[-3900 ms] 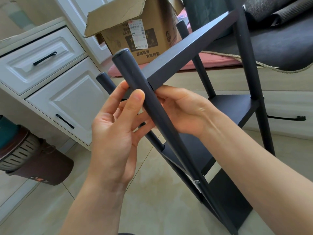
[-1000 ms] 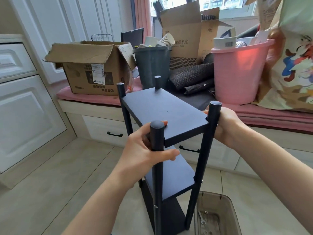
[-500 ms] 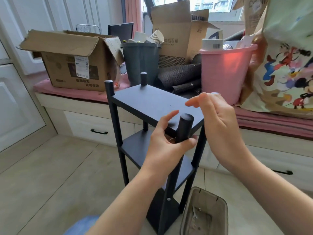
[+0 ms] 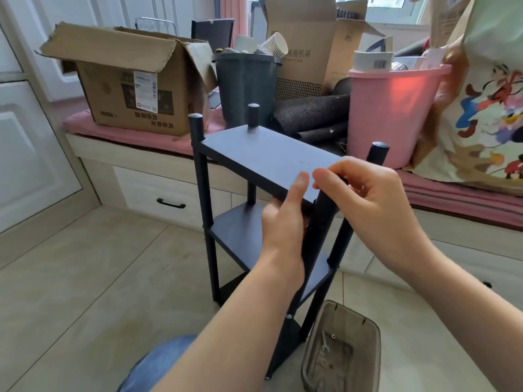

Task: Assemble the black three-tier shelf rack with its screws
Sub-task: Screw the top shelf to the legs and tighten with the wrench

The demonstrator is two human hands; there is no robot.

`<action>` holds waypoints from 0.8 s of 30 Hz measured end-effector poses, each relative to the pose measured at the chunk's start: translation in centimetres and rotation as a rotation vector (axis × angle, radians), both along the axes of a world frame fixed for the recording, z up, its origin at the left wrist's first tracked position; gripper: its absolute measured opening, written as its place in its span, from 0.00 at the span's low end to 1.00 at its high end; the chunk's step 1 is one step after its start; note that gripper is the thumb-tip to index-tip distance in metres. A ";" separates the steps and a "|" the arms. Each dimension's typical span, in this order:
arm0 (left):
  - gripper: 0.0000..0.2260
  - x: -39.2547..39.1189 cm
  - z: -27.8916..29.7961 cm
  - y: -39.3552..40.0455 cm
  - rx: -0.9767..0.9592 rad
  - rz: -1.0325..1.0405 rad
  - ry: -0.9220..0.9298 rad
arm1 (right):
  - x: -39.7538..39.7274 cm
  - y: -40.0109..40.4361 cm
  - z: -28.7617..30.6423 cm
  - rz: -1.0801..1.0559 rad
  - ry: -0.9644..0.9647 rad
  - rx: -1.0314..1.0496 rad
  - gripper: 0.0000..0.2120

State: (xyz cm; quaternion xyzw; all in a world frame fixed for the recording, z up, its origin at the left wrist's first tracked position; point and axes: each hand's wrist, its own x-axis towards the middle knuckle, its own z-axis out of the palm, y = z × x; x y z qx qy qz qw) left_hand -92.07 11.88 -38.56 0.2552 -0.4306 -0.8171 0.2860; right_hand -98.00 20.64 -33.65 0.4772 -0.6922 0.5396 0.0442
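The black three-tier shelf rack [image 4: 266,162] stands upright on the tiled floor [image 4: 85,278] in front of a cushioned window bench [image 4: 141,142], just beside a small tray [image 4: 368,332] holding a wrench [image 4: 325,343]. Both hands work at its near post [image 4: 318,230]: the left hand [image 4: 285,219] curls round the post below the top shelf, and the right hand [image 4: 370,199] seems to pinch the post's top, though its fingers hide the cap.
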 end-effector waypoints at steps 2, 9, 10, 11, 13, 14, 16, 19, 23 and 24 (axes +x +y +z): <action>0.18 -0.7 -0.3 0.3 -0.056 0.029 -0.066 | -0.2 0.3 0.0 0.020 -0.007 -0.013 0.10; 0.22 -1.4 -0.5 0.3 -0.049 0.054 0.013 | -0.2 0.3 -0.2 0.023 -0.019 -0.053 0.09; 0.22 -1.4 -0.5 0.3 -0.054 0.052 0.015 | -0.1 0.2 -0.1 0.017 -0.015 -0.056 0.09; 0.22 -1.3 -0.5 0.2 -0.056 0.051 0.017 | 0.0 0.1 -0.1 0.006 -0.012 -0.058 0.09; 0.19 -1.1 -0.5 0.2 -0.047 0.048 0.032 | 0.2 -0.1 -0.2 -0.023 -0.010 -0.057 0.10; 0.16 -1.0 -0.5 0.2 -0.036 0.047 0.045 | 0.3 -0.3 -0.2 -0.043 -0.001 -0.053 0.11; 0.11 -0.7 -0.6 0.2 -0.008 0.038 0.067 | 0.6 -0.8 -0.4 -0.102 0.049 -0.042 0.13; 0.08 -0.5 -0.6 0.1 0.031 0.017 0.050 | 0.8 -1.5 -0.5 -0.170 0.125 -0.025 0.16; 0.11 -0.3 0.2 -0.6 0.079 -0.067 0.023 | 0.5 -1.9 -0.6 -0.192 0.173 -0.027 0.18; 0.11 -0.3 0.5 -0.9 0.101 -0.088 0.034 | 0.5 -2.0 -0.6 -0.195 0.179 -0.033 0.19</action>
